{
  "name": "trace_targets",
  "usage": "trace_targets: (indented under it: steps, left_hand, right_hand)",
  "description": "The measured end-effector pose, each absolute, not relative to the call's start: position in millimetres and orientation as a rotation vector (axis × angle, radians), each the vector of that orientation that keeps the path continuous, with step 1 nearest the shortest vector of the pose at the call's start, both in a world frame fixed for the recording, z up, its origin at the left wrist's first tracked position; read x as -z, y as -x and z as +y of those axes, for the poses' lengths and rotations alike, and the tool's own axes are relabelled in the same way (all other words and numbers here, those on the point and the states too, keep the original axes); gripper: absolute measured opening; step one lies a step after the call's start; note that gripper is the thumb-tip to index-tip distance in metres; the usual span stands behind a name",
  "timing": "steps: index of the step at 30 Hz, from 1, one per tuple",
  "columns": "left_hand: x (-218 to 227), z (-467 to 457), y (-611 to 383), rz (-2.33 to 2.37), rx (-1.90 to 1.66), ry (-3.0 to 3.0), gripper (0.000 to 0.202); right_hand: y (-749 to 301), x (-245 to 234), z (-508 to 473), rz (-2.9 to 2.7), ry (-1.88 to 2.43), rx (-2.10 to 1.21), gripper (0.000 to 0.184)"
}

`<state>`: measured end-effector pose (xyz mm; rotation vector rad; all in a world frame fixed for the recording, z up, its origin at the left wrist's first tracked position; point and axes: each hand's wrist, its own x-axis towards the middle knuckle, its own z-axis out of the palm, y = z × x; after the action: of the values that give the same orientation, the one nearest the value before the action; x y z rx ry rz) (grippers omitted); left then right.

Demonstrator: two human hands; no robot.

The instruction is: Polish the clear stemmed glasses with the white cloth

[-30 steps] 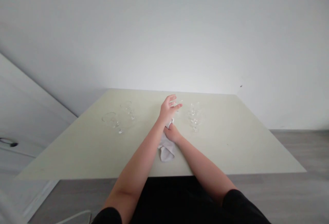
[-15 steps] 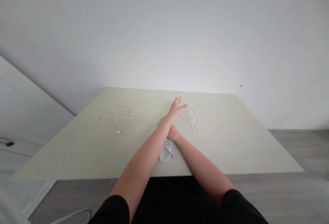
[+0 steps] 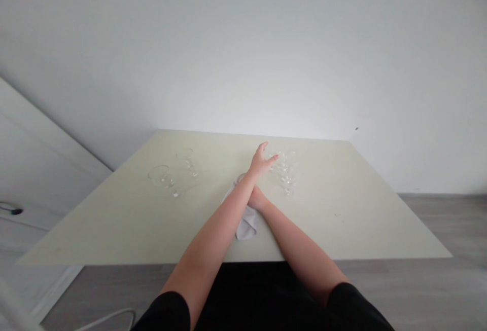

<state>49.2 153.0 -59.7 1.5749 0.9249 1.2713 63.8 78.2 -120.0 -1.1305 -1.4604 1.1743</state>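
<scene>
My left hand reaches across over my right wrist, thumb and fingers spread apart beside a cluster of clear stemmed glasses right of the middle of the table. Whether its fingertips touch the nearest glass cannot be made out. Beneath my left forearm, my right hand rests on a crumpled pale grey cloth; its fingers are hidden. To the left stand two more clear stemmed glasses, one nearer and one farther back.
The pale table reaches back to a grey-white wall. At the left is a white door-like panel with a dark handle. Grey flooring shows to the right, and a pale cable lies at the lower left.
My left hand has barely shifted, its thumb and fingers slightly wider apart near the glasses. The whole view has tilted a little. My right hand and the cloth look the same.
</scene>
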Motion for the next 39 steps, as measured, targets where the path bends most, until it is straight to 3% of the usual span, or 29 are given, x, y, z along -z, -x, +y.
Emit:
trace_targets:
  steps: [2,6,10,14,20,32,39]
  left_hand:
    - [55.0,138.7,-30.4,0.933,-1.391,-1.612,0.065]
    - [54.0,110.2,27.2,1.059,-1.699,-1.542,0.049]
    - [71.6,101.7,79.4,1.264,-2.032,-1.264,0.056]
    - [92.5,111.6,103.5,1.425,-2.227,-1.097,0.063]
    - [102.1,126.1,112.3,1.691,-2.287,-1.214,0.071]
    - [112.8,145.4,124.8,1.807,-2.023,-0.962,0.084]
    - [104.0,149.5,132.7,1.932,-1.872,-1.134,0.022]
  right_hand:
    - [-64.2,122.0,77.7,-1.454,1.115,-1.165,0.011]
    - [-68.0,125.9,80.2,-1.295,1.145,-1.255,0.041]
    - [-68.6,125.4,85.4,-1.001,1.114,-1.486,0.058]
    - [-67.9,118.8,84.6,-0.785,0.889,-1.636,0.052]
    - [-72.5,110.7,77.5,-0.723,0.798,-1.564,0.043]
    - [-72.4,109.0,78.8,-0.784,0.908,-1.521,0.048]
    - [-69.5,107.0,78.9,-0.866,0.912,-1.463,0.051]
